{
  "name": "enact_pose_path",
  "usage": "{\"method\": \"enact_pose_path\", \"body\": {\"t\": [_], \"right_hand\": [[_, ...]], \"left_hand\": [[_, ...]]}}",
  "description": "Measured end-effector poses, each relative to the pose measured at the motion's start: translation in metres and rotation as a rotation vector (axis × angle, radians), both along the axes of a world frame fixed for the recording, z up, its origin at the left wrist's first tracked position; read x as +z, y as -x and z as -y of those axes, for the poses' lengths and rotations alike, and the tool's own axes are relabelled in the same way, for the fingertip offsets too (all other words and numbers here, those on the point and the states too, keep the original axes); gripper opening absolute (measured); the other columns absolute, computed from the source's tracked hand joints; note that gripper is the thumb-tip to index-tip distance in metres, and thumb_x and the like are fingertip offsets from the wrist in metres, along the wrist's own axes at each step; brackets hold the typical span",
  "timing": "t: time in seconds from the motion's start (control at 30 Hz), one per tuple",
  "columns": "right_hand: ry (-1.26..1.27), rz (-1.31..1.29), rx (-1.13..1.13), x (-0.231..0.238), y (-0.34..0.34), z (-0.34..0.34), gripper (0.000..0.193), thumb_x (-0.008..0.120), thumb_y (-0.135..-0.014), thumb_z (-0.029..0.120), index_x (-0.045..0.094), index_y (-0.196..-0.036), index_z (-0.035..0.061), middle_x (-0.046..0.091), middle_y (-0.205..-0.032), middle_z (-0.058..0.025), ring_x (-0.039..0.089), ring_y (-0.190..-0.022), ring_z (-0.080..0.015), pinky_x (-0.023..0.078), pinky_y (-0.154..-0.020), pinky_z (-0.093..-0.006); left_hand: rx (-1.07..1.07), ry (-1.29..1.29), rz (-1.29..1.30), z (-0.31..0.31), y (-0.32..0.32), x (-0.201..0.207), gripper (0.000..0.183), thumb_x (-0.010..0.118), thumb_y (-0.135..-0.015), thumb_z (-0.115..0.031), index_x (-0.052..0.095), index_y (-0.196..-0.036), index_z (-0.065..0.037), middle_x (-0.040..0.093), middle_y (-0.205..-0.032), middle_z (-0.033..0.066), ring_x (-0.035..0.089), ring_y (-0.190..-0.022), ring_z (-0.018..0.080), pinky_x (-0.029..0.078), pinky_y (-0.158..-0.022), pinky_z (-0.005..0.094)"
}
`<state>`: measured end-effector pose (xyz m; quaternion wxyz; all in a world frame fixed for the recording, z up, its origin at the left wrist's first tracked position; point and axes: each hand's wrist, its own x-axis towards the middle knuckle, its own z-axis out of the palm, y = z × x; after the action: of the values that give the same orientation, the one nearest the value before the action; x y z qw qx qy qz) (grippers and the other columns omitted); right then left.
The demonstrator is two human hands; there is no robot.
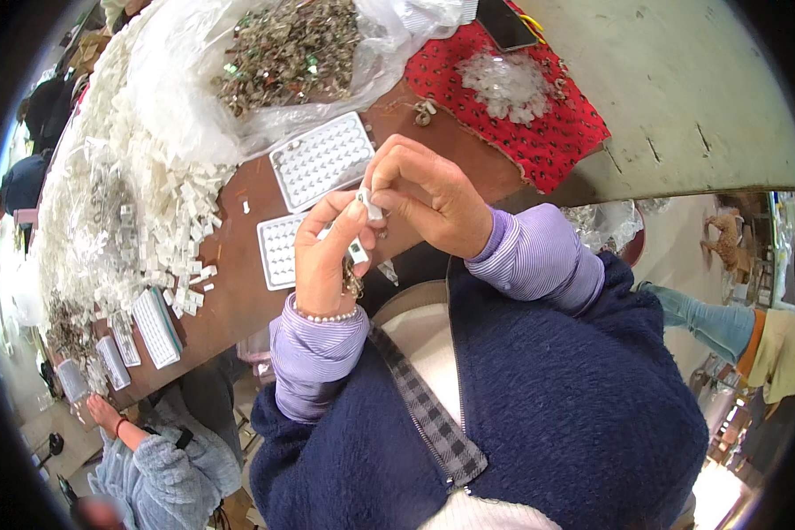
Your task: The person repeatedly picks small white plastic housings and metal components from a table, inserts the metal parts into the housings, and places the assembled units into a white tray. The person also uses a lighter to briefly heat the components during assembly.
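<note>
Head | left hand (322, 265), right hand (433, 194): blocky white piece (372, 210) | crinkled bag (181, 79)

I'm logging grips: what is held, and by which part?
A small white piece between left hand and right hand fingers, gripped part hidden; another white piece in the left hand.
</note>
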<state>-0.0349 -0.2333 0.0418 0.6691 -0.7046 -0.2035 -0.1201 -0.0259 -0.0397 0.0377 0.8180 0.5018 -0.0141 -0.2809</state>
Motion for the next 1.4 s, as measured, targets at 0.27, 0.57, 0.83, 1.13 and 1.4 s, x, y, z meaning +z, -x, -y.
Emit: {"method": "enact_pose_path", "body": {"t": [0.27,0.57,0.83,1.13,1.4], "right_hand": [[0.016,-0.087,0.031,-0.01,0.005,0.029,0.005,0.066,-0.098,-0.002,0.063,-0.097,0.0019,0.06,-0.109,-0.009,0.061,-0.103,-0.0168,0.049,-0.094,-0.0319],[1.026,0.236,-0.602,-0.043,-0.091,0.075,0.012,0.076,-0.088,0.013,0.069,-0.091,0.0041,0.065,-0.092,-0.0119,0.064,-0.094,-0.033,0.05,-0.088,-0.0443],[0.649,0.117,-0.389,-0.007,-0.038,0.03,0.011,0.075,-0.087,0.006,0.064,-0.089,0.0047,0.062,-0.079,-0.0105,0.061,-0.076,-0.0306,0.049,-0.073,-0.0409],[0.609,0.366,-0.217,0.014,-0.012,0.027,0.015,0.077,-0.085,0.001,0.07,-0.098,0.0046,0.072,-0.092,-0.0092,0.069,-0.094,-0.0335,0.052,-0.091,-0.0439],[0.255,0.124,0.037,0.011,0.01,-0.001,0.055,0.085,-0.088,0.016,0.059,-0.134,0.0051,0.072,-0.107,-0.0132,0.073,-0.097,-0.027,0.056,-0.091,-0.0401]], "left_hand": [[-0.009,-0.082,-0.043,0.02,-0.004,-0.001,0.014,0.074,-0.103,-0.019,0.071,-0.109,-0.007,0.071,-0.088,0.0014,0.058,-0.066,0.0023,0.041,-0.051,0.0159],[0.053,0.381,-0.055,-0.003,-0.026,-0.006,0.058,0.037,-0.113,-0.06,0.056,-0.095,-0.008,0.064,-0.118,0.0186,0.059,-0.087,0.0139,0.048,-0.049,0.0187],[0.173,-0.289,0.31,-0.001,-0.015,-0.003,0.019,0.075,-0.101,-0.012,0.067,-0.116,-0.005,0.072,-0.11,0.0107,0.069,-0.091,0.0162,0.054,-0.065,0.0238],[0.344,-0.293,0.35,-0.006,0.0,0.016,0.01,0.078,-0.094,0.001,0.074,-0.103,-0.001,0.072,-0.093,0.0035,0.06,-0.069,0.0034,0.043,-0.059,0.0186],[0.328,-0.376,0.454,-0.015,0.008,0.013,0.012,0.078,-0.095,0.002,0.072,-0.104,-0.002,0.073,-0.102,0.0033,0.064,-0.089,0.0072,0.051,-0.081,0.0229]]}}
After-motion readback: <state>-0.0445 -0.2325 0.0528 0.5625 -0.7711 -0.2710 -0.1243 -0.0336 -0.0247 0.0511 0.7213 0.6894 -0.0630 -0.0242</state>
